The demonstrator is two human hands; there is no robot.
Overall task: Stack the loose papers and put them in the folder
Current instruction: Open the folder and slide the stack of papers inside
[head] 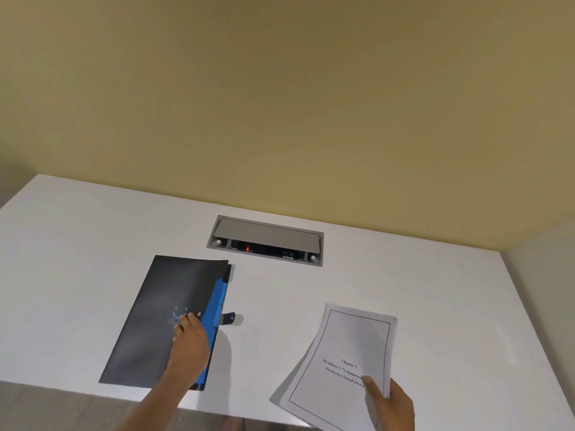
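- Folder (161, 318): bench's (404, 275) near-left edge; our left hand (189, 340) flat on cover, fingers loosely spread.
- Papers (345, 362): near-right edge, pinched by right hand (392, 405).
- Advice: we lift cover wide, then slide stack in squarely.

One white table (404, 275) stands against the yellow wall; one dark folder (161, 318) lies on it, closed, with one blue inner layer (214, 309) showing along its right edge and one small strap tab (229, 318) sticking out from that edge; one stack of papers (348, 365) is held above the table's near edge, how many sheets I cannot tell, though at least two edges show at its lower left; one recessed socket box (266, 241) sits in the tabletop, with one red light (247, 248) glowing inside; two hands are in sight, one left hand (189, 343) on the folder, one right hand (392, 402) gripping the papers.
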